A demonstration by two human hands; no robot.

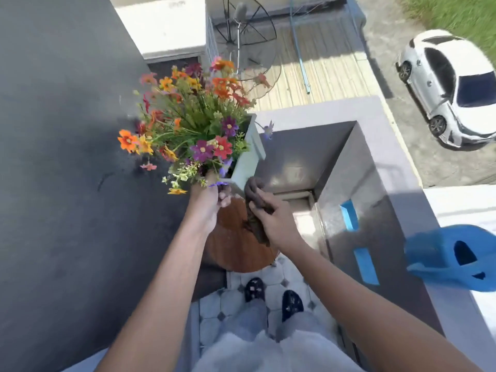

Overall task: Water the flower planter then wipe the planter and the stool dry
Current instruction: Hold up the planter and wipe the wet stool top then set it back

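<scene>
Fingers of right hand (pixel 271 221) clutch cloth (pixel 253 200); left hand's (pixel 212 202) grip on planter (pixel 245 162) hidden.

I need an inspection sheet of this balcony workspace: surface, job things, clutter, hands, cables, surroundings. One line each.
Surface: round wooden stool on a tiled floor; most of the seat is bare.
Job's things: pale planter full of flowers, at the stool's far edge; dark cloth against the planter's near corner; blue watering can on the ledge at right.
Clutter: blue tape strips on the ledge.
Hands: left hand grips the planter's near end among the flowers; right hand presses the cloth.
Cables: nothing seen.
Surroundings: dark wall at left, mesh dish on a roof, white car below.
</scene>
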